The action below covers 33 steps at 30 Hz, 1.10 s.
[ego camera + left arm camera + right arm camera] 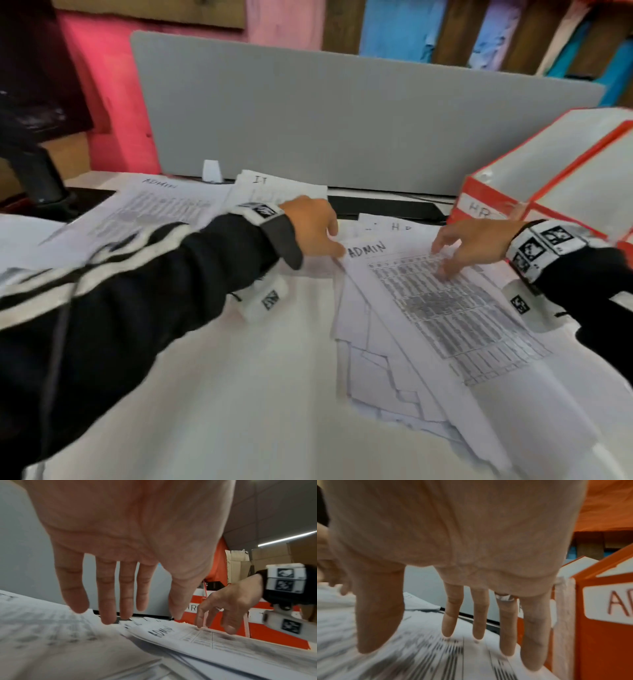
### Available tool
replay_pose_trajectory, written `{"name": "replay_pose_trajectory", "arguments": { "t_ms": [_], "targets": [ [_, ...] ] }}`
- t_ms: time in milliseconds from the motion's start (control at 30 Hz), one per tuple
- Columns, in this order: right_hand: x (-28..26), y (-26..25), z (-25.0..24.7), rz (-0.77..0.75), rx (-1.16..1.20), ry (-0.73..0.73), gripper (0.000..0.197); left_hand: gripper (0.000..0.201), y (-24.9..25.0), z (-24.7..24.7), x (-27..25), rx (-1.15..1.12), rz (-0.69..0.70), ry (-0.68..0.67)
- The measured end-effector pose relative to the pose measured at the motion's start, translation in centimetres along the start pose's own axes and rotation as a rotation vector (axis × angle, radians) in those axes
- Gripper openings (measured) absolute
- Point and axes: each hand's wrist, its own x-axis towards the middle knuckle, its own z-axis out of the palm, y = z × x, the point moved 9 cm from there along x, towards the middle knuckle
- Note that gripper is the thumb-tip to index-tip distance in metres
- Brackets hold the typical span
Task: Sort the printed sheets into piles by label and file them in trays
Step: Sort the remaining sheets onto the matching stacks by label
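Two hands work over a fanned stack of printed sheets (394, 349) on the white bench (239, 394); the top sheet, headed ADMIN (445, 308), lies at 4 o'clock of centre in the head view. The left hand (313, 228) sits at that sheet's 10 o'clock corner, fingers straight and spread, holding nothing; whether its thumb touches the edge I cannot tell. The right hand (469, 245) is at the sheet's 1 o'clock side, fingers loosely extended, tips resting on the printed table. Two sorted piles lie at 11 o'clock: one ADMIN pile (154, 212), one IT pile (274, 188). Two orange-edged trays (534, 178) stand at 2 o'clock; one reads HR.
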Motion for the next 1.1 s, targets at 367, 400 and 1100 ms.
{"name": "replay_pose_trajectory", "arguments": {
  "t_ms": [367, 400, 1100],
  "targets": [
    [0.3, 1.1, 2.4, -0.047, 0.046, -0.042, 0.064, 0.047, 1.6, 2.7, 6.9, 0.012, -0.074, -0.097],
    [0.3, 0.9, 2.2, -0.041, 0.032, -0.059, 0.063, 0.047, 1.5, 2.3, 7.0, 0.007, -0.077, -0.069],
    [1.7, 2.4, -5.1, -0.356, 0.495, 0.567, 0.034, 0.031, 2.9, 1.1, 5.5, -0.697, -0.060, -0.043]
  ]
}}
